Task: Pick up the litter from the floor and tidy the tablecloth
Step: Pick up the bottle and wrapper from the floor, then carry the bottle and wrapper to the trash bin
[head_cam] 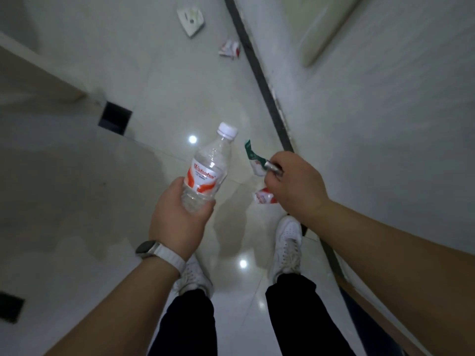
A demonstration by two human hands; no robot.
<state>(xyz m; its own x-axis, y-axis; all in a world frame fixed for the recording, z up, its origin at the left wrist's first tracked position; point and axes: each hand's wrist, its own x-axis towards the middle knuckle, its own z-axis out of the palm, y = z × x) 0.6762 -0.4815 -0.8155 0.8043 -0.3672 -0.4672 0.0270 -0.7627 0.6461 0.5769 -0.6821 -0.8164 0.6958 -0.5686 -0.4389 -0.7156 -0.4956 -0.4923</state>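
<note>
My left hand (180, 219) grips the base of an empty clear plastic bottle (208, 170) with a red-and-white label and white cap, held above the glossy tiled floor. My right hand (293, 183) is curled round a bunch of wrappers: a green-and-white wrapper (253, 156) sticks out at the top with a silvery foil edge, and a red-and-white wrapper (263, 197) shows below the palm. On the floor ahead lie a crumpled red-and-white wrapper (229, 48) and, farther off, a white paper tray (191, 19).
A dark skirting strip (259, 75) runs along the white wall on the right. Dark square floor inserts (115, 118) sit to the left, one more at the bottom left. A pale furniture panel (30, 80) stands at the left. My white shoes (288, 245) are on the tiles.
</note>
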